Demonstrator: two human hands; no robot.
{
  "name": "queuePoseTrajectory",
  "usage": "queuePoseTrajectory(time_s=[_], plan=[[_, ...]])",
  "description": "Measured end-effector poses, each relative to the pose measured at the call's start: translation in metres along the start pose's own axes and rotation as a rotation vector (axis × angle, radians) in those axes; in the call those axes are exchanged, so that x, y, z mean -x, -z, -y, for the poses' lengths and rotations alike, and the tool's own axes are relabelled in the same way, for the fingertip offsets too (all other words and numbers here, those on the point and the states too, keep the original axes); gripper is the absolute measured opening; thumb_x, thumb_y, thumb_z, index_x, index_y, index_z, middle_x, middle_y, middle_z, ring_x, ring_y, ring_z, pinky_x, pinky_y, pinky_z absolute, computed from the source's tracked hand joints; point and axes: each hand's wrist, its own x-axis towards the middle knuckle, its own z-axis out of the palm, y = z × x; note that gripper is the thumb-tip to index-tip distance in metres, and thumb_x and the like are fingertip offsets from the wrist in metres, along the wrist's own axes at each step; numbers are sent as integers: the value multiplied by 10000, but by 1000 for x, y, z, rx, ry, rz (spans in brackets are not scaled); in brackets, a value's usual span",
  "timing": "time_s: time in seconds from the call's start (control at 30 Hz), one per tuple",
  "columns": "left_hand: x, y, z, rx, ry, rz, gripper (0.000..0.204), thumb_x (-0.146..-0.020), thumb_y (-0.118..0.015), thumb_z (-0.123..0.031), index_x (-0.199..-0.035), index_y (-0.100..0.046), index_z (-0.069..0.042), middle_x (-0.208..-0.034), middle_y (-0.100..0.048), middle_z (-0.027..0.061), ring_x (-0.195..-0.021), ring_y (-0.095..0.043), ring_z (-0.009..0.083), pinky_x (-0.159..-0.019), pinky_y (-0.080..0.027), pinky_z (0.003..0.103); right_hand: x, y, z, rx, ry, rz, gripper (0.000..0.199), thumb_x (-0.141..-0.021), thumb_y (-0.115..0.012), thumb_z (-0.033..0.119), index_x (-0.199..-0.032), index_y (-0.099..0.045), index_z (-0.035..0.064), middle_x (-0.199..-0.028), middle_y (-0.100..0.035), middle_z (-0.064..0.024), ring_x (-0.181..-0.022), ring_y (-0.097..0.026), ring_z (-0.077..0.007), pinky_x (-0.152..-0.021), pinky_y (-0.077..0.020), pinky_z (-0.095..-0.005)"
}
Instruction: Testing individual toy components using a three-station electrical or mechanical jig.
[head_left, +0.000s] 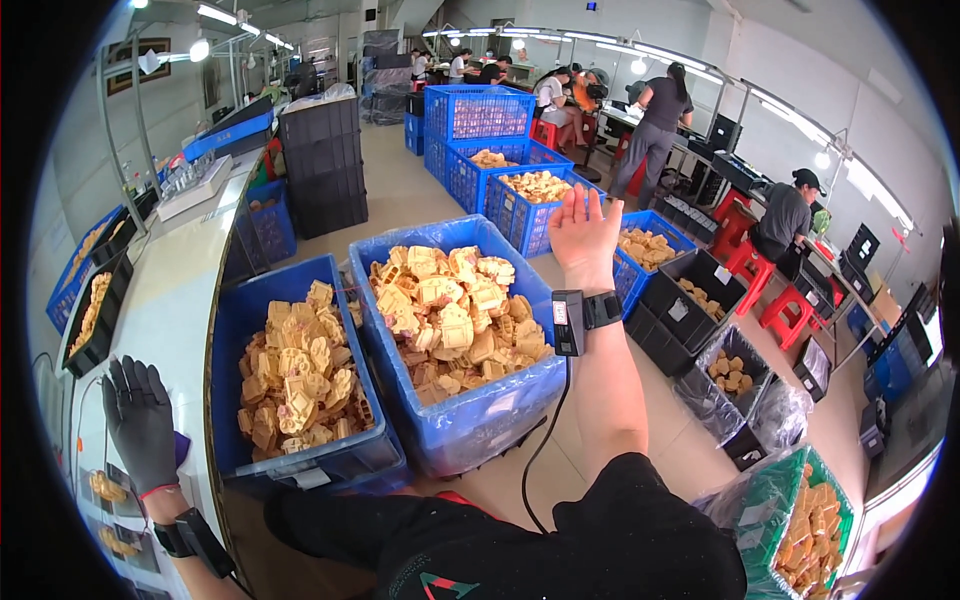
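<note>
My left hand (140,420), in a dark grey glove, is over the white worktable (185,280) with its fingers stretched out, holding nothing that shows. A small purple thing (181,448) shows beside its palm, partly hidden. Closest to its wrist are small yellowish pieces (108,487) on the table. My bare right hand (583,238) is raised with the palm showing and fingers extended, nothing in it. Below and left of it stands a blue crate (470,425) lined with clear plastic, heaped with tan moulded pieces (456,325). Another blue crate (228,340) with similar pieces (300,380) stands alongside.
Stacked black crates (325,160) rise beyond the table. More blue crates (480,115), black crates (672,300) and a green crate (765,520) line the floor. Red stools (790,315) and a seated person (785,215) are at right; another person (660,120) stands farther back.
</note>
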Motion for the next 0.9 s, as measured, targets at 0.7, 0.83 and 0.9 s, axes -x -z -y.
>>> queuePoseTrajectory(time_s=[0.7, 0.83, 0.9], plan=[[44, -58, 5, -55, -37, 147, 365, -1044, -405, -219, -1323, -527, -19, -1296, -588, 136, -1204, -558, 214, -1103, -403, 379, 68, -39, -117, 52, -371, 199, 504, -957, -494, 552, -1251, -498, 143, -1226, -545, -19, -1058, -544, -156, -897, -401, -351], [49, -69, 10, -81, -31, 159, 369, -1046, -396, -220, -1334, -517, -23, -1280, -599, 135, -1199, -565, 207, -1103, -401, 377, 84, -42, -131, 70, -432, 228, 512, -964, -490, 543, -1280, -473, 140, -1242, -536, -25, -1076, -540, -153, -904, -403, -350], [52, -69, 12, -73, -31, 154, 372, -1045, -399, -223, -1338, -514, -25, -1280, -600, 133, -1204, -562, 207, -1101, -401, 376, 89, -42, -134, 77, -444, 234, 512, -964, -493, 541, -1280, -473, 138, -1241, -535, -26, -1080, -538, -152, -905, -402, -348]])
